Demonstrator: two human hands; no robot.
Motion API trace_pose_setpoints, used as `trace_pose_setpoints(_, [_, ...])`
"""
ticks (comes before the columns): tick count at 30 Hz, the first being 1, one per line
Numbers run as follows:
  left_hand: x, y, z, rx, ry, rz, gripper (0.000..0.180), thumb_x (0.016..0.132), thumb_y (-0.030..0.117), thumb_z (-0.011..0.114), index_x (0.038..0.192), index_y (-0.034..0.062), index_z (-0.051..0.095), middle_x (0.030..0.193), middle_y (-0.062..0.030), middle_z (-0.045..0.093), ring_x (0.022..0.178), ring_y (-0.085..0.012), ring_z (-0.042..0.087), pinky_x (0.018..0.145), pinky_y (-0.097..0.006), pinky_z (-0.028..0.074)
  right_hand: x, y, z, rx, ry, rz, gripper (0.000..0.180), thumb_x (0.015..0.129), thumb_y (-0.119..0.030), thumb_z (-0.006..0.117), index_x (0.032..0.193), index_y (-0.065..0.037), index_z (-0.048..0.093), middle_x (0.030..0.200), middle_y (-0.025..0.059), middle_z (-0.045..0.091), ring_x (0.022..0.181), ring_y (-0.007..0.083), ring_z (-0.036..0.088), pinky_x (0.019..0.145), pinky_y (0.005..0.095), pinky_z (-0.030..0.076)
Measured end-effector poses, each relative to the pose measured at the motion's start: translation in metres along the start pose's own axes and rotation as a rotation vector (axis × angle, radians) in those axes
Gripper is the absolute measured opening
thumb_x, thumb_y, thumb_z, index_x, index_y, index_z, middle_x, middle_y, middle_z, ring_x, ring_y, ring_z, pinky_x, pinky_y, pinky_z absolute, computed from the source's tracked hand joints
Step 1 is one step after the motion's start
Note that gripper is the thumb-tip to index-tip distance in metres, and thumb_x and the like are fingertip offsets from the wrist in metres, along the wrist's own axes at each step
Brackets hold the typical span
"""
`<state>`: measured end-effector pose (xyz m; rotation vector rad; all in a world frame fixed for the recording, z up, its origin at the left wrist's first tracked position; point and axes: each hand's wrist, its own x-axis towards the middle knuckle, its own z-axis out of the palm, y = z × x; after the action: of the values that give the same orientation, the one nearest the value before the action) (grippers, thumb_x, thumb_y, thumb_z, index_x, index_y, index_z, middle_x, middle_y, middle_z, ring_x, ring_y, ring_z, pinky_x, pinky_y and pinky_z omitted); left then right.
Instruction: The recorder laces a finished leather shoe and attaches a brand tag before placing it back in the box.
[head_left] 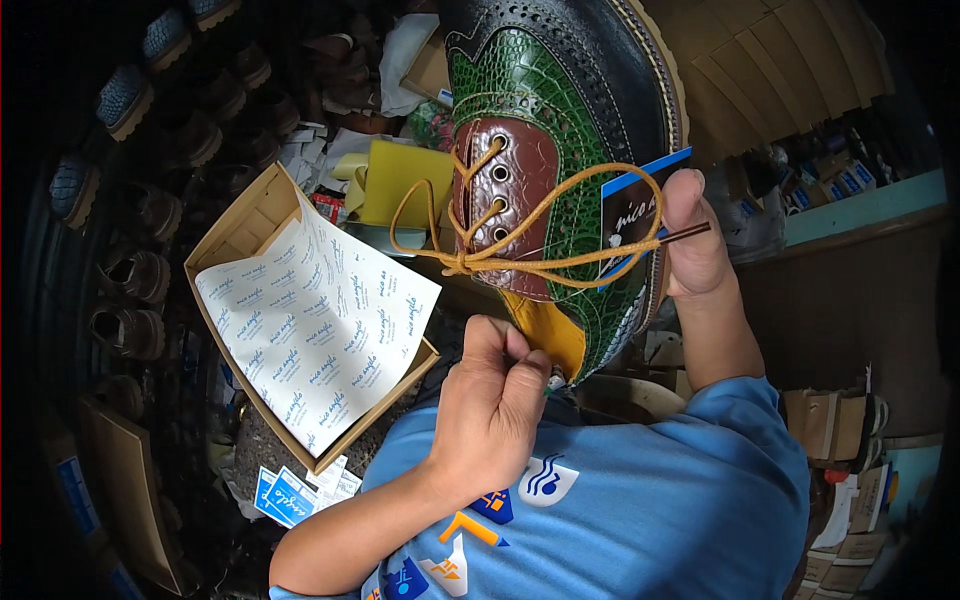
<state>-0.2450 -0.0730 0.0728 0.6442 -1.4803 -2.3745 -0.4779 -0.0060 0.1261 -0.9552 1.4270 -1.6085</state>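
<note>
A large lace-up brogue shoe in black, green crocodile-textured and brown leather is held up before me, toe up, heel toward my chest. Its tan laces are tied in a bow, and the opening shows a yellow lining. My right hand supports it along the sole's right edge; the thumb shows, the other fingers are behind the shoe. Beside that thumb a black and blue card tag lies against the shoe's side. At the heel, my left hand is closed in a pinch; what its fingertips hold is hidden.
An open cardboard box lined with printed white paper stands at the left. Below it are blue and white cards. Shoes fill dark shelves at far left; a yellow-green container sits behind, stacked boxes at right.
</note>
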Motion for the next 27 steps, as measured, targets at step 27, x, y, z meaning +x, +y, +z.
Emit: trace_pose_setpoints(27, [-0.002,0.001,0.004,-0.056,0.028,0.008,0.007,0.101,0.015,0.045,0.099,0.0088,0.043,0.083,-0.0035,0.048,0.067,-0.0088,0.046,0.056,-0.023,0.044,0.000,-0.011,0.003,0.032,-0.073,-0.033,0.040,0.096,-0.046,0.066,0.104,-0.007,0.061,0.091,-0.0053,0.057,0.084,0.0043,0.053,0.076,0.0227,0.045])
